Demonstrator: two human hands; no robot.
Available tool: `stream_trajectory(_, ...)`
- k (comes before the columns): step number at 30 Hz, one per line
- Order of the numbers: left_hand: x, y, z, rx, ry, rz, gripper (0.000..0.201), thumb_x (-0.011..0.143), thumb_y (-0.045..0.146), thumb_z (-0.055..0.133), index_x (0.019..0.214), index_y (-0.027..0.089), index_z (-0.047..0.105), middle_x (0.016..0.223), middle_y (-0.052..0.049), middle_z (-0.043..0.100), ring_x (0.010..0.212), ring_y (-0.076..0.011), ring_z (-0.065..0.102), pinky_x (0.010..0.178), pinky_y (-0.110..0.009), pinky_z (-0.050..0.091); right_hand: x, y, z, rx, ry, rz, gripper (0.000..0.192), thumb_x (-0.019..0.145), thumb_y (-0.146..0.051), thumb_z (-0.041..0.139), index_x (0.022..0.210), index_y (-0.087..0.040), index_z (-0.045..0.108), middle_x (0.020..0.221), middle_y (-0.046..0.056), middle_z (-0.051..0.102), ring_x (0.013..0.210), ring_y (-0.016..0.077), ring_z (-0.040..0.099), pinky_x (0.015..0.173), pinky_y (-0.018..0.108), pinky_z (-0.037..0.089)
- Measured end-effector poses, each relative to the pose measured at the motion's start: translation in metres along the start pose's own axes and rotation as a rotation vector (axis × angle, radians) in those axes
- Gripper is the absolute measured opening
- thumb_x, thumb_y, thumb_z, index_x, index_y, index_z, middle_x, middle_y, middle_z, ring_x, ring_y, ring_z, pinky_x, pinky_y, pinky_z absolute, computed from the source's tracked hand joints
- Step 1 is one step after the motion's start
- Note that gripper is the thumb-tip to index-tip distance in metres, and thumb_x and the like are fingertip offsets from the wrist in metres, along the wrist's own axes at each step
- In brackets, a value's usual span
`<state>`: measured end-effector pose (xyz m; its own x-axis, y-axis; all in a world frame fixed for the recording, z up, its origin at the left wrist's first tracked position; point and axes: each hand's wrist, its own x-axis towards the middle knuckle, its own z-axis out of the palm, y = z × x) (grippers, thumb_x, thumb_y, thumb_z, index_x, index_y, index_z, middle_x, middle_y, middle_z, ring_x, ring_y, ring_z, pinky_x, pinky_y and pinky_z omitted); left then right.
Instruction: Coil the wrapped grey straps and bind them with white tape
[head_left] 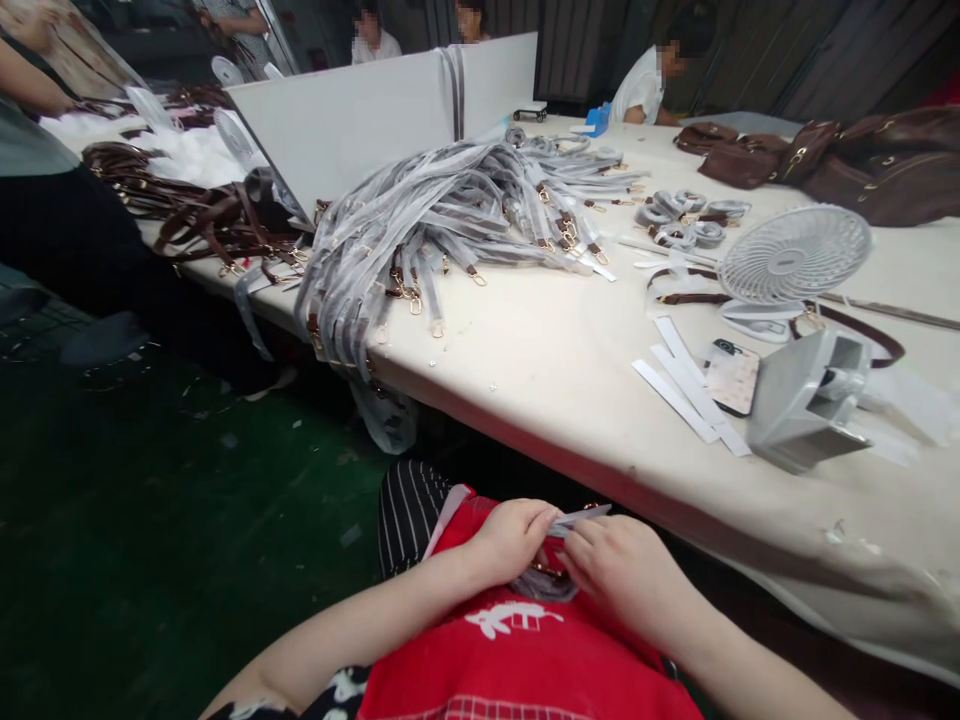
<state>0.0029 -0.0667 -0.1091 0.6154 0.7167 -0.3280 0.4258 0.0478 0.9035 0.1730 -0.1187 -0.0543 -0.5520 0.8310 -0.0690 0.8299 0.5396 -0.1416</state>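
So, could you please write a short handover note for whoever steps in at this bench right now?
Left hand and right hand are together over the lap, both pinching a strap in a clear sleeve above the red apron.
A big pile of sleeved straps lies on the table, hanging over its near edge; a few coiled ones sit further back.
Bare brown straps are heaped at far left.
White strips, a phone and a small fan lie to the right.
Only the strap in hand is being handled.
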Motion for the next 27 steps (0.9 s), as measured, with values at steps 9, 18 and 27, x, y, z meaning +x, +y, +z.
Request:
stream_trajectory(9,-0.017,0.007,-0.005,0.192,0.041,0.259,0.026,0.091,0.018,0.045,0.098,0.017,0.070,0.101,-0.007,0.072,0.095,-0.0186,0.063,0.088,-0.029,0.046,0.005,0.032,-0.021,0.517,-0.091,0.104,0.009,0.086,-0.020,0.066,0.078,-0.024,0.066,0.077,-0.004,0.071,0.071,0.0159,0.065,0.064,0.025,0.039)
stream_trajectory(18,-0.020,0.008,-0.002,0.281,0.100,0.386,0.041,0.098,0.028,0.040,0.061,0.017,0.053,0.067,-0.002,0.058,0.065,-0.0134,0.054,0.063,-0.025,0.040,0.033,0.057,0.029,1.304,-0.026,0.457,0.053,0.092,-0.062,0.044,0.083,-0.015,0.066,0.071,0.005,0.067,0.060,0.0162,0.061,0.057,0.027,0.047)
stream_trajectory(27,-0.027,0.009,0.001,0.346,0.178,0.437,0.034,0.097,0.029,0.042,0.079,0.017,0.067,0.100,-0.011,0.059,0.082,-0.0162,0.062,0.079,-0.028,0.049,0.026,0.044,0.037,1.343,0.014,0.369,0.036,0.085,-0.046,0.062,0.064,-0.017,0.058,0.058,-0.004,0.052,0.055,0.0113,0.046,0.052,0.023,0.036)
